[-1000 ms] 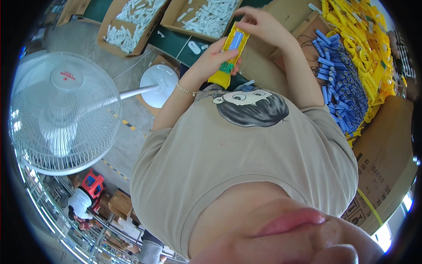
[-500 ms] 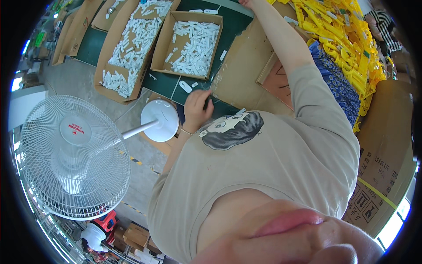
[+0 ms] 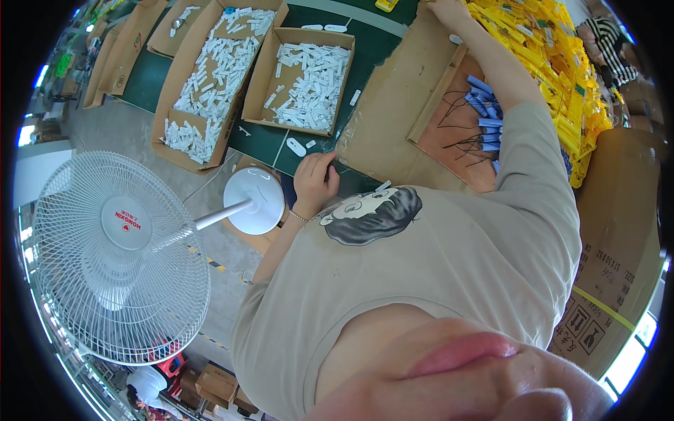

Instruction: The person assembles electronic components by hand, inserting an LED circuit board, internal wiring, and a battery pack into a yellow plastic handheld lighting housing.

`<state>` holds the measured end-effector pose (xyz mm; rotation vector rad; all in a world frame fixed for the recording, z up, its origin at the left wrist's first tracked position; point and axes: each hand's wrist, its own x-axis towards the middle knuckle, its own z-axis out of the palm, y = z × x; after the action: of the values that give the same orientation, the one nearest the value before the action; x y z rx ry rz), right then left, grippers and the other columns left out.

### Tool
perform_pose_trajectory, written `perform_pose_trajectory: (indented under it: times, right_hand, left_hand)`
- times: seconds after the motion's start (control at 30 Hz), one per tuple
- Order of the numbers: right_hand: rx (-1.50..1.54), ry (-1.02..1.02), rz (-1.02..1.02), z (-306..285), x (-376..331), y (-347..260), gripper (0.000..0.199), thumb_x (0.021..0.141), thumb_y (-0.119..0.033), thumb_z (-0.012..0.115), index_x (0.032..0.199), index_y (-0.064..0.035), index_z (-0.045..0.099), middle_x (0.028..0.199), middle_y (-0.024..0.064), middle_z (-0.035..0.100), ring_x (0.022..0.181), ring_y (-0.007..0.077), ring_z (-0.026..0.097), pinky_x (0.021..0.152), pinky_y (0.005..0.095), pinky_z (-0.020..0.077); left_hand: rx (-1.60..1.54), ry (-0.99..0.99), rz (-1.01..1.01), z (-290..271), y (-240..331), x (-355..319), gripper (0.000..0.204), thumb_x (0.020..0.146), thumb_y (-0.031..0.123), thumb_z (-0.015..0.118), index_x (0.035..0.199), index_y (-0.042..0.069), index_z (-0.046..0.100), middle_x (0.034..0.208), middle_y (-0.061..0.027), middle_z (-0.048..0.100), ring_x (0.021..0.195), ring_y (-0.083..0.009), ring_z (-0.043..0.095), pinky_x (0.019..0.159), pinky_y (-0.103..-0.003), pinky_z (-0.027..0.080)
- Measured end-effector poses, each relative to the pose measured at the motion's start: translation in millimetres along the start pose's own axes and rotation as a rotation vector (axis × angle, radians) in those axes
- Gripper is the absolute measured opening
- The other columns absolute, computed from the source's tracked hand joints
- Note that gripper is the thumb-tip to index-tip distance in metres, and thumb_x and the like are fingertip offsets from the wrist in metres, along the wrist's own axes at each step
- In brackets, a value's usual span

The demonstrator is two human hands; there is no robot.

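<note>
My left hand (image 3: 314, 181) is at the near edge of the green table (image 3: 330, 145), its fingers loosely bent. A gap shows between its thumb and forefinger, with nothing visible in it. Just beyond lie a white oval plastic piece (image 3: 295, 146) and a smaller white piece (image 3: 310, 144). My right hand (image 3: 447, 10) reaches to the far side at the upper rim of the view, over the flat cardboard (image 3: 393, 91). Its fingers are partly cut off, so their hold is hidden. A yellow piece (image 3: 386, 5) lies on the table to its left.
Two cardboard boxes of small white parts, a long box (image 3: 160, 133) and a shorter box (image 3: 261, 91), stand on the left. Blue cylinders (image 3: 486, 125) with black wires lie beside my right arm. Yellow plastic parts (image 3: 554, 70) are heaped at right. A white fan (image 3: 123, 245) stands at left.
My right hand and arm have swung to the right. The blue cylinders have come into view beside the arm, and a yellow piece shows at the top. The left hand has barely moved.
</note>
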<state>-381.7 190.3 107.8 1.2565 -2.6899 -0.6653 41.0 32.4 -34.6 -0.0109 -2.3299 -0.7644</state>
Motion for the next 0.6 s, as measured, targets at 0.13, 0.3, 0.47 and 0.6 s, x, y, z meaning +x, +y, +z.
perform_pose_trajectory:
  times: [0.13, 0.3, 0.47, 0.6]
  right_hand:
    - [0.029, 0.016, 0.122, 44, 35, 25, 0.04, 0.096, -0.015, 0.048, 0.136, -0.0129, 0.053, 0.148, 0.0146, 0.04, 0.14, 0.032, 0.032, 0.109, 0.0525, 0.0316]
    - [-0.026, 0.622, 0.148, 127, 78, 51, 0.027, 0.093, -0.013, 0.055, 0.117, -0.0064, 0.066, 0.133, 0.0137, 0.055, 0.123, 0.0294, 0.051, 0.101, 0.0449, 0.0418]
    - [-0.035, 0.15, 0.227, 77, 77, 22, 0.055, 0.095, -0.011, 0.049, 0.145, -0.03, 0.039, 0.125, 0.0127, 0.061, 0.116, 0.0317, 0.059, 0.093, 0.047, 0.0501]
    - [-0.049, 0.103, 0.118, 73, 68, 37, 0.036, 0.096, -0.021, 0.049, 0.131, -0.0262, 0.057, 0.113, 0.0133, 0.066, 0.109, 0.0308, 0.063, 0.085, 0.0423, 0.0525]
  left_hand:
    - [0.01, 0.023, -0.005, 5, 2, -1, 0.03, 0.073, 0.0, 0.06, 0.102, 0.003, 0.064, 0.09, -0.0123, 0.064, 0.083, -0.0301, 0.063, 0.072, -0.038, 0.051]
    - [0.021, 0.023, -0.009, 6, 7, 0, 0.029, 0.073, -0.001, 0.06, 0.101, 0.003, 0.064, 0.089, -0.013, 0.064, 0.082, -0.0306, 0.062, 0.072, -0.038, 0.051]
    - [0.017, 0.011, -0.028, 3, 9, -4, 0.028, 0.074, -0.005, 0.058, 0.1, 0.001, 0.063, 0.088, -0.014, 0.064, 0.082, -0.0327, 0.062, 0.073, -0.039, 0.05]
    - [0.019, 0.023, -0.008, 2, 7, -5, 0.028, 0.071, -0.003, 0.059, 0.098, 0.004, 0.065, 0.086, -0.0116, 0.063, 0.08, -0.0297, 0.062, 0.07, -0.037, 0.051]
